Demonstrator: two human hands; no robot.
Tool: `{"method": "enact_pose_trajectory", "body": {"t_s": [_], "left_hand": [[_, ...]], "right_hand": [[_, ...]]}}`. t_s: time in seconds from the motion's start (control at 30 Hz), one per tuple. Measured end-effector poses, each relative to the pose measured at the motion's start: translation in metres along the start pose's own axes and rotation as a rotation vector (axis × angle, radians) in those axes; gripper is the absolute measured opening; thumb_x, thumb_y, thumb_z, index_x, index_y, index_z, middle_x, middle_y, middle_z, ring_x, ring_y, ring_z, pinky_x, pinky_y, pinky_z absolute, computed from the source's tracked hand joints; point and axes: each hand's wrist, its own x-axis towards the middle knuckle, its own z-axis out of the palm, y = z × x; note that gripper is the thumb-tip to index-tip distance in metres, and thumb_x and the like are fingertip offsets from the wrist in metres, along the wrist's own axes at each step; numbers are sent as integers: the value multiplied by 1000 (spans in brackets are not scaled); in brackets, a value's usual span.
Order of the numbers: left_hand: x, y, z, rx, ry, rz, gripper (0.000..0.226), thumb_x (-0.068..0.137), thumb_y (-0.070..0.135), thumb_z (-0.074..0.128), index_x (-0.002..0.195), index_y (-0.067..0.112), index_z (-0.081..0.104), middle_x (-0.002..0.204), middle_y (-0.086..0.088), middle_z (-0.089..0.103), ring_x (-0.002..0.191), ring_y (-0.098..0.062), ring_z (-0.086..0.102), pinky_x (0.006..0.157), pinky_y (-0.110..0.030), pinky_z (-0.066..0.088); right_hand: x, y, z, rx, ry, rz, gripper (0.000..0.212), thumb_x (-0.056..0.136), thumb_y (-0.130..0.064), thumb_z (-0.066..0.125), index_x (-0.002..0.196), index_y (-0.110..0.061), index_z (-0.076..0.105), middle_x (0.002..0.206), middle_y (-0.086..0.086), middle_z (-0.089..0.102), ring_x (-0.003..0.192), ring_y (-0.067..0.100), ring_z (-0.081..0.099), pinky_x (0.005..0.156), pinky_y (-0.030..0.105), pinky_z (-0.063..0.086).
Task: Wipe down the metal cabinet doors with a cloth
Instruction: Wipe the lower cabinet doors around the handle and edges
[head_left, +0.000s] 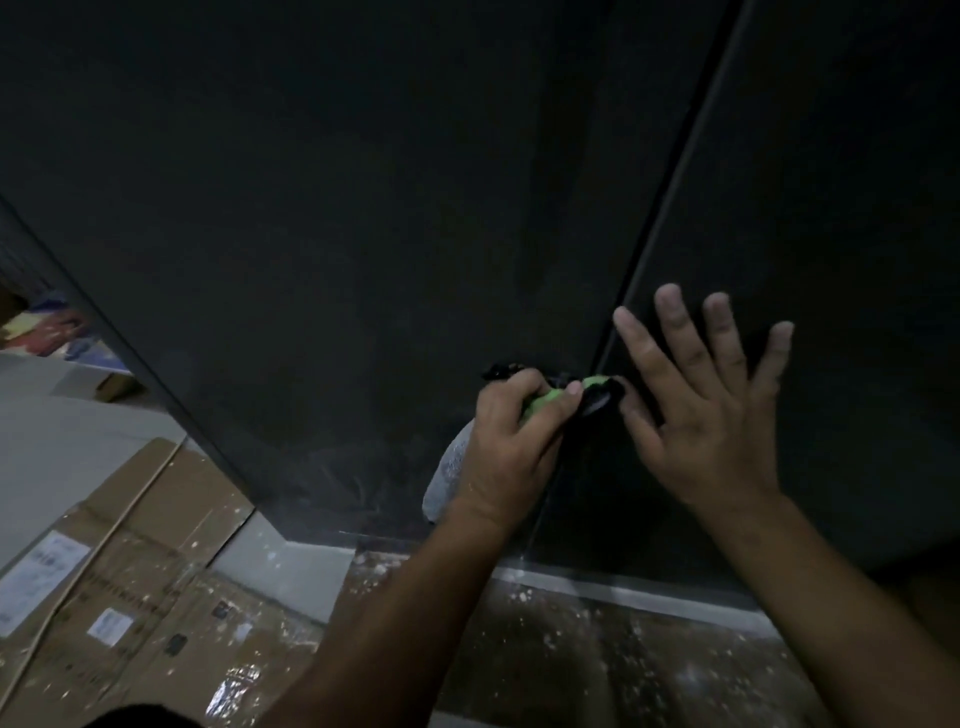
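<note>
From the head camera, the person is facing two dark cabinet doors, the left door and the right door, which are meeting at a narrow seam. The left hand is gripping a spray bottle, its fingers curling round the green trigger and the black nozzle pointing towards the seam. The right hand is reaching to the right door with its fingers spread wide and holding nothing; whether the palm is pressing on the metal or hovering just off it is not showing. No cloth is showing anywhere, so where it lies cannot be told.

The step in hand is looking like wetting the doors before wiping. Pale streaks are showing low on the left door, so a light, even mist there and along the seam would probably be serving best. A heavy dose is likely to be running down to the speckled floor. The cloth should be following promptly, in overlapping passes.

Flattened cardboard is lying on the floor to the left, carrying white labels, but their print is too blurred to read. No brand is showing on the bottle.
</note>
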Motion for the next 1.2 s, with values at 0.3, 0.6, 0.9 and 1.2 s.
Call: {"method": "enact_pose_trajectory", "body": {"t_s": [0.3,0.6,0.9,1.2], "left_hand": [[-55,-20,10,42,-275,56,38,91,14,69,126,22,55,119,-7,44,89,-27,47,69,-36,48],[-29,-21,-6,10,-188,14,34,91,13,73,120,22,59,110,-6,45,89,-25,47,71,-35,45],[-32,-12,7,114,-147,84,37,91,19,71,125,25,55,112,-5,47,78,-23,53,64,-36,40],[-71,-37,-6,322,-382,107,56,68,34,83,114,31,52,119,-3,48,88,-25,46,67,-34,35]], "right_hand": [[-3,-3,3,21,-23,12,72,104,-37,47,162,-32,4,167,-11,-13,154,16,-15,118,59,-12],[-6,-13,11,45,-4,48,75,101,-33,46,162,-30,1,167,-10,-16,153,19,-19,116,61,-15],[-7,-12,13,95,29,38,86,87,-25,53,161,-32,10,168,-10,-9,154,20,-14,115,65,-11],[-7,-55,24,25,-106,22,83,86,-42,53,159,-37,14,164,8,-28,145,42,-33,109,76,-14]]}}
